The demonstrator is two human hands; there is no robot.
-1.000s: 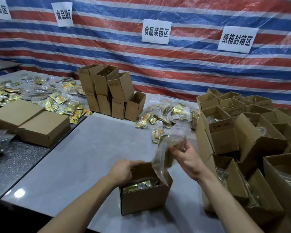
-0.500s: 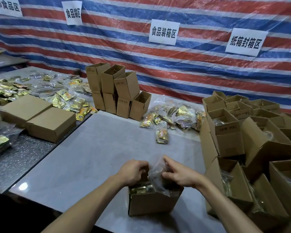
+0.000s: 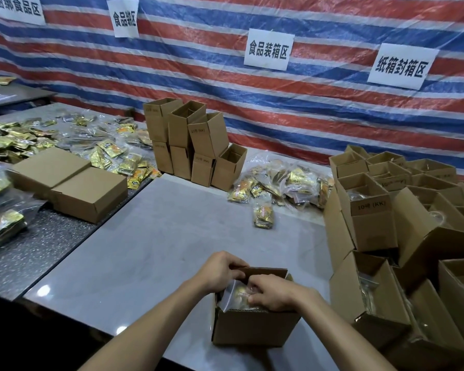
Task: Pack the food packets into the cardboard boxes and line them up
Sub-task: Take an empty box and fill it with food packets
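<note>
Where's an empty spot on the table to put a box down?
The bare grey table between the stacked boxes, the lone packet and the box being packed. Crowded: open boxes on the right, packets on the left table.

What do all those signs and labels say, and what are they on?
"捆绑食品区": first white sign, top cropped.
"食品?区": second sign, third character unclear.
"食品装箱区": third sign.
"纸箱封箱区": fourth sign.
"10号 (KK)": labelled cardboard box.
Print on the food packets: too blurred.
</note>
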